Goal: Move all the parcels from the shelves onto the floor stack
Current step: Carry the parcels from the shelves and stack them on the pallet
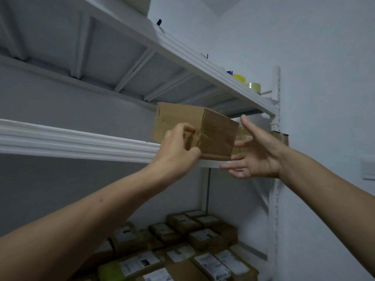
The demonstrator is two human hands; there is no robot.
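A brown cardboard parcel (211,130) sits tilted at the front edge of the middle white shelf (81,141), near its right end. My left hand (178,151) grips the parcel's near left corner, thumb and fingers curled on it. My right hand (257,153) is spread open just right of the parcel, fingers straight, fingertips at its right side. Another brown parcel (283,137) shows partly behind my right hand at the shelf's right end. Below, the floor stack (194,250) holds several labelled cardboard parcels.
An upper white shelf (203,63) carries yellow tape rolls (240,78) and small blue items near its right end. A white slotted upright (275,159) stands at the right against the wall. A wall switch plate (368,168) sits at the far right.
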